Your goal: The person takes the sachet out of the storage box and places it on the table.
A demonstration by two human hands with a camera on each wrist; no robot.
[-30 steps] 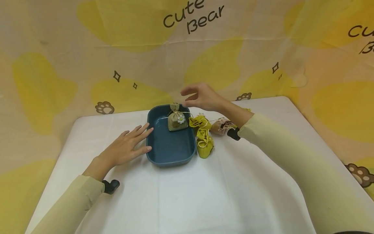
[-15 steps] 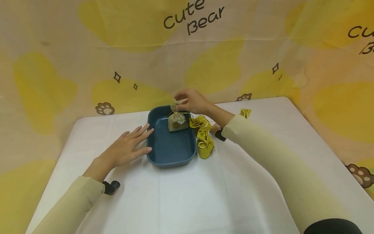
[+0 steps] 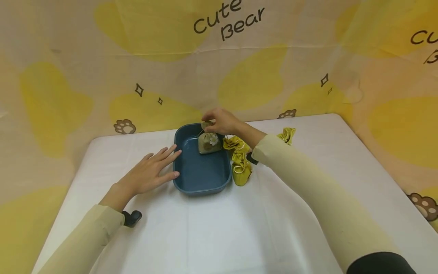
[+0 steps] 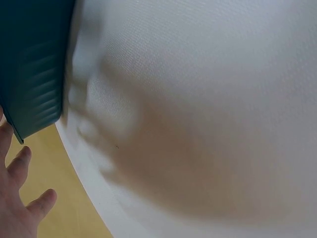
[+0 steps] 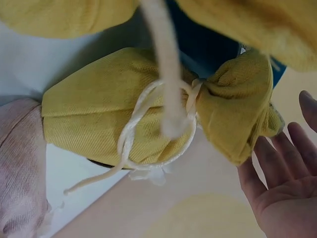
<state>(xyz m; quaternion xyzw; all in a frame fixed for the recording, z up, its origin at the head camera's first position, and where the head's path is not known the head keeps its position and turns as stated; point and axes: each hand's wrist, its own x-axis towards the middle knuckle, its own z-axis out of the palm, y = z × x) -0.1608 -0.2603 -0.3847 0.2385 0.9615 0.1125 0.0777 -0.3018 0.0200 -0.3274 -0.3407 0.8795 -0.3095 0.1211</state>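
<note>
A beige drawstring pouch (image 3: pixel 208 145) with a white flower stands in the blue basin (image 3: pixel 202 179), near its back right corner. My right hand (image 3: pixel 221 121) pinches the pouch's gathered neck between thumb and fingers; in the right wrist view that grip is mostly hidden. My left hand (image 3: pixel 147 173) lies spread at the basin's left side, fingertips on the rim. Two yellow drawstring pouches, one behind (image 3: pixel 235 144) and one in front (image 3: pixel 241 173), sit against the basin's right wall. In the right wrist view a yellow pouch (image 5: pixel 119 99) with a white cord fills the foreground.
Another yellow pouch (image 3: pixel 286 135) lies farther right, partly behind the right sleeve. A pink pouch (image 5: pixel 20 163) shows in the right wrist view; the right arm covers it in the head view. A white cloth (image 3: pixel 212 228) covers the table, and a printed yellow curtain (image 3: pixel 164 76) hangs behind.
My right hand has come down and slightly left from above the basin onto the beige pouch's neck. The left hand and the basin have stayed in place.
</note>
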